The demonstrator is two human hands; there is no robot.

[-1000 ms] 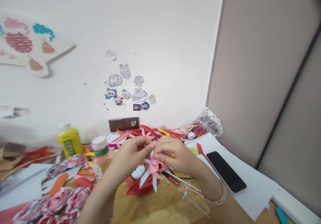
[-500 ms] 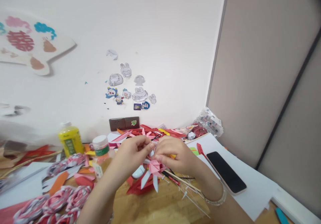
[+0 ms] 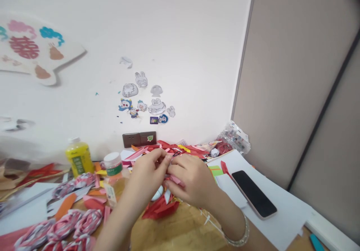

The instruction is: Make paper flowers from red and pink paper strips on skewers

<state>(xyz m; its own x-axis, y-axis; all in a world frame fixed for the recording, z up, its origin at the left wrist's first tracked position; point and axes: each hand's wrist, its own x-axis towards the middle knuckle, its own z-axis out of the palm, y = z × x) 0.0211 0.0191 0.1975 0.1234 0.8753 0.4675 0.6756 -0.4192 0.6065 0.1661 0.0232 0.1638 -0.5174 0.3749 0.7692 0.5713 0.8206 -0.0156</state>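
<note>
My left hand (image 3: pixel 147 170) is closed, thumb and forefinger pinched together against the fingertips of my right hand; what they pinch is hidden. My right hand (image 3: pixel 194 178) curls over a pink folded-paper flower (image 3: pixel 176 181), most of it covered by the fingers. One pale pointed petal (image 3: pixel 167 196) sticks out beneath. Below the hands, a red folded-paper piece (image 3: pixel 161 208) lies on the wooden table (image 3: pixel 171 232). A white rounded object (image 3: pixel 157 193), like a computer mouse, is partly hidden behind my left wrist.
A yellow bottle (image 3: pixel 79 157) and a white-lidded jar (image 3: pixel 113 164) stand at left. Twisted pink-and-white bundles (image 3: pixel 64 223) lie in front of them. Red and pink paper strips (image 3: pixel 194 149) line the wall. On white sheets at right rests a phone (image 3: pixel 254 194). Thin white stems (image 3: pixel 209 221) lie under my right forearm.
My right hand has turned and closed further over the pink flower, which now shows less. The sticks that showed beside it are mostly out of sight. My left hand has barely moved.
</note>
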